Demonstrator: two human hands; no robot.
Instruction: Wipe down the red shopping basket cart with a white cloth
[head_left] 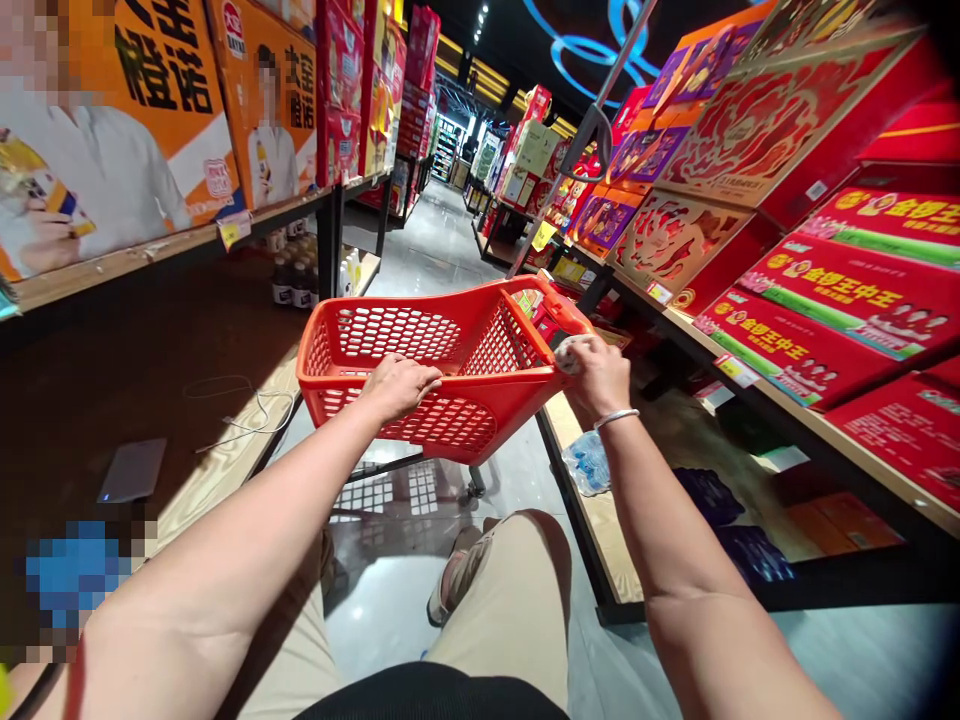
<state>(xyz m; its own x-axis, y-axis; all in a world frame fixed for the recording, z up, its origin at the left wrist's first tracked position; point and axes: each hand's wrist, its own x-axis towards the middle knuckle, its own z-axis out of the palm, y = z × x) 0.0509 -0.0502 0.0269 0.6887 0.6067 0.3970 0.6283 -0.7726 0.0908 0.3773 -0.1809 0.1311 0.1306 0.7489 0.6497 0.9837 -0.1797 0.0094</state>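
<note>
Shopping cart: the red basket stands crosswise in front of your legs, its handle end to your right.
Left hand: yours is closed over the near rim, fingers lying along the plastic.
Right hand: yours is curled around a crumpled whitish cloth (its exact kind is hard to tell), at the cart's handle-end corner.
Step in hand: it looks as though you steady the cart with the left and work the cloth on that corner with the right.
Next move: going along the handle would call for a firm left hold and the cloth kept pressed to the plastic.
Wheels: one caster shows on the shiny floor; the cart could roll under a push.
Right shelf: red boxes sit close to your forearm.
</note>
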